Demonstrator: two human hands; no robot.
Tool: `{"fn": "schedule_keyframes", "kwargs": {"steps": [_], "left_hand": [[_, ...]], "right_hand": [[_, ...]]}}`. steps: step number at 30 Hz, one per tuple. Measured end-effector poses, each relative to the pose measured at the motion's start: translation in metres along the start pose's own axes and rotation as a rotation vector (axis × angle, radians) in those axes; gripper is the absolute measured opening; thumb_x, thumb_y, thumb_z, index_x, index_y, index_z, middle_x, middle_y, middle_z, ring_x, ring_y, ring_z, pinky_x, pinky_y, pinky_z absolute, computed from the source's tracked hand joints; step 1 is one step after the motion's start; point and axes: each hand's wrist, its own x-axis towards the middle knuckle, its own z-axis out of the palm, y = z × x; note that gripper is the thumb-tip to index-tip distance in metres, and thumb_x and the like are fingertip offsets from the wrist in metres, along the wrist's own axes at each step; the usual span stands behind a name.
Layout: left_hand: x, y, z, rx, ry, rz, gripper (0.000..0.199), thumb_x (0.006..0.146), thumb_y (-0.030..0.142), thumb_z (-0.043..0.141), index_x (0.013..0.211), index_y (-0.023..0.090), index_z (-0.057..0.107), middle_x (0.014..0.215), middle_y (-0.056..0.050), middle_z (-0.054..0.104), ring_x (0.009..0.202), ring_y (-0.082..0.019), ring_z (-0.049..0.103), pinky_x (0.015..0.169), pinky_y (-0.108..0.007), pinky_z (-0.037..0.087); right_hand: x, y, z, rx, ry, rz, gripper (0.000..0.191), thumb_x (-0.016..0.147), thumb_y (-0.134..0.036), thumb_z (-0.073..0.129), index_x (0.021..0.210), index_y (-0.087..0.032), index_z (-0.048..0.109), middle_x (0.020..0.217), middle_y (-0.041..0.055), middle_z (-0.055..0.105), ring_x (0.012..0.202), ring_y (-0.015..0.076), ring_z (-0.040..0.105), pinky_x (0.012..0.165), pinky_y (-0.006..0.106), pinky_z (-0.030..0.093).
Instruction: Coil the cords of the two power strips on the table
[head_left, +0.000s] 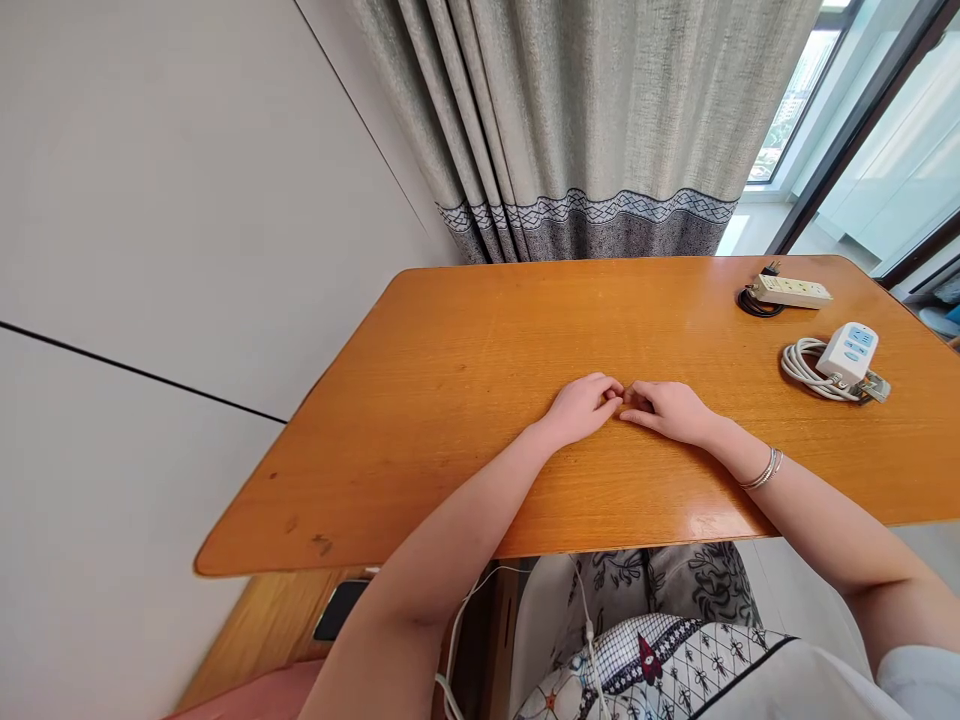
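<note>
My left hand [583,408] rests on the wooden table [480,340], its fingers curled and closed, with nothing visible in them. Facing it, my right hand [669,410] lies on the same surface, fingers bent inward and closed, also with nothing visible in them. The fingertips of both hands meet or nearly touch. Thin silver bangles [765,470] circle my right wrist. Away to the right of my right hand sits a white power strip [849,352] with a coiled grey cable.
A cream power strip [791,291] with a black cord lies at the table's back right. Behind the table hangs a grey curtain [600,110]. Below the front edge are a dark phone-like object [341,610] and a white cable [453,640]. A wall borders the left side.
</note>
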Motion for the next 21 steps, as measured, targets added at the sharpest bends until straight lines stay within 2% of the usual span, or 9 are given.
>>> {"fn": "schedule_keyframes", "kwargs": {"steps": [12, 18, 21], "left_hand": [[-0.001, -0.001, 0.000, 0.004, 0.007, 0.006, 0.017, 0.093, 0.025, 0.056, 0.101, 0.019, 0.069, 0.099, -0.005, 0.069, 0.086, -0.019, 0.064, 0.084, -0.035, 0.051], [-0.001, -0.003, 0.001, 0.004, 0.016, 0.019, 0.018, 0.093, 0.025, 0.056, 0.102, 0.019, 0.069, 0.099, -0.005, 0.069, 0.085, -0.018, 0.065, 0.084, -0.035, 0.052], [-0.002, -0.004, 0.002, 0.002, 0.027, 0.021, 0.018, 0.093, 0.025, 0.056, 0.103, 0.020, 0.070, 0.100, -0.005, 0.069, 0.084, -0.018, 0.065, 0.083, -0.035, 0.052]], "right_hand": [[-0.001, -0.004, 0.001, -0.079, -0.003, 0.013, 0.016, 0.098, -0.033, 0.060, 0.106, -0.020, 0.062, 0.094, 0.0043, 0.073, 0.080, 0.0177, 0.065, 0.068, 0.027, 0.038], [-0.006, -0.003, -0.002, -0.117, -0.034, -0.023, 0.022, 0.098, -0.034, 0.059, 0.114, -0.019, 0.062, 0.101, 0.0072, 0.072, 0.089, 0.0212, 0.068, 0.076, 0.030, 0.047], [-0.012, 0.005, -0.011, -0.108, 0.100, -0.034, 0.032, 0.096, -0.035, 0.059, 0.124, -0.021, 0.062, 0.119, 0.0121, 0.067, 0.101, 0.0253, 0.068, 0.086, 0.036, 0.052]]}}
